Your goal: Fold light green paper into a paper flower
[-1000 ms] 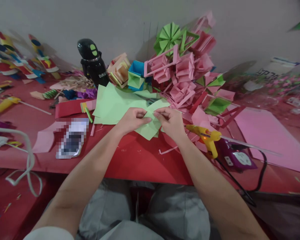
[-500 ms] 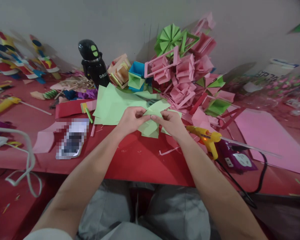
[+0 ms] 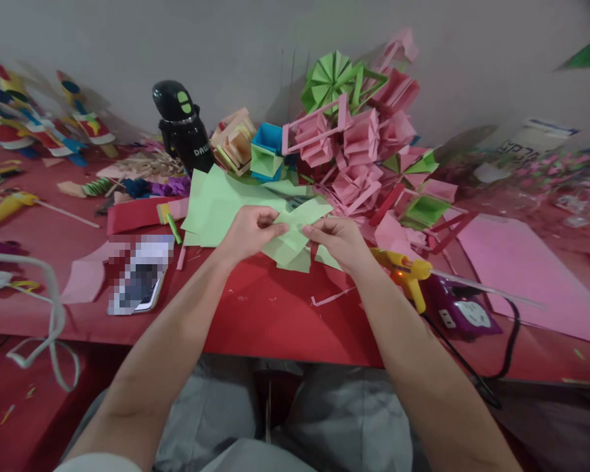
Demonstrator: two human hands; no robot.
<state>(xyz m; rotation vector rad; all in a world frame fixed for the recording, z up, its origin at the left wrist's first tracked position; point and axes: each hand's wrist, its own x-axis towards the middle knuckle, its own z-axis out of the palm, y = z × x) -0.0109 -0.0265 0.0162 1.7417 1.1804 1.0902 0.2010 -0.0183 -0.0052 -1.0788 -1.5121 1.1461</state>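
Both of my hands pinch a piece of light green paper [image 3: 292, 244] just above the red table [image 3: 270, 314]. My left hand [image 3: 248, 231] grips its left part with the fingers curled. My right hand [image 3: 337, 241] grips the right part between thumb and fingers. The piece is partly folded, with flaps hanging under my hands. Larger sheets of the same green paper [image 3: 216, 206] lie on the table behind my left hand.
A yellow glue gun [image 3: 406, 272] lies right of my right hand, beside a purple power strip [image 3: 465, 314]. A pile of pink and green folded paper shapes [image 3: 364, 151], a black bottle [image 3: 181, 128], a phone [image 3: 140, 278] and a pink sheet [image 3: 526, 269] are also on the table.
My hands have drawn slightly apart and shifted their pinch on the green paper, turning its folds. The rest of the table is unchanged.
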